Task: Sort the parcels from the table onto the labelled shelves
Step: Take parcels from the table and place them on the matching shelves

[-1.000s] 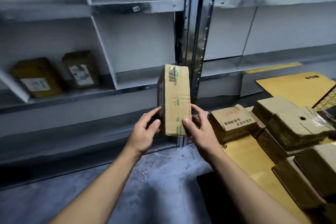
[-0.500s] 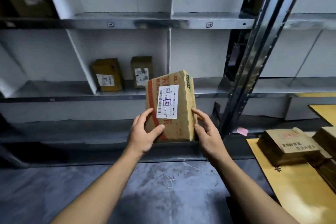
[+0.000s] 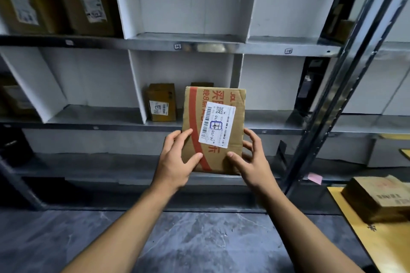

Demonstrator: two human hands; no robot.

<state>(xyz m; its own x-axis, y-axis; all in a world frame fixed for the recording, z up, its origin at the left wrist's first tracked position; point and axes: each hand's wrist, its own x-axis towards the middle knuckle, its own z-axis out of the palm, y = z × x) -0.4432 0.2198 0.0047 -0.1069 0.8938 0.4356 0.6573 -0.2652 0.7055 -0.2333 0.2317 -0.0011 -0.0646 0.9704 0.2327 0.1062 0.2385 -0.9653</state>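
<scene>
I hold a brown cardboard parcel (image 3: 230,104) upright in front of the grey shelves, its white label with "J4" in a blue box facing me. My left hand (image 3: 176,162) grips its lower left edge, thumb on the front. My right hand (image 3: 251,159) grips the lower right corner. Behind it, in the middle shelf's compartment (image 3: 168,123), stands a small brown parcel (image 3: 161,102); a second one is mostly hidden by the held parcel.
Two larger parcels (image 3: 86,0) stand in the upper left compartment. Small tags (image 3: 177,46) mark the shelf edges. A metal upright (image 3: 341,86) slants at the right. A yellow table (image 3: 381,241) at lower right carries another parcel (image 3: 377,197). Grey floor lies below.
The parcel was turned from edge-on so its labelled face shows, then squared up. My view swung left and up toward the shelves; most table parcels left the frame.
</scene>
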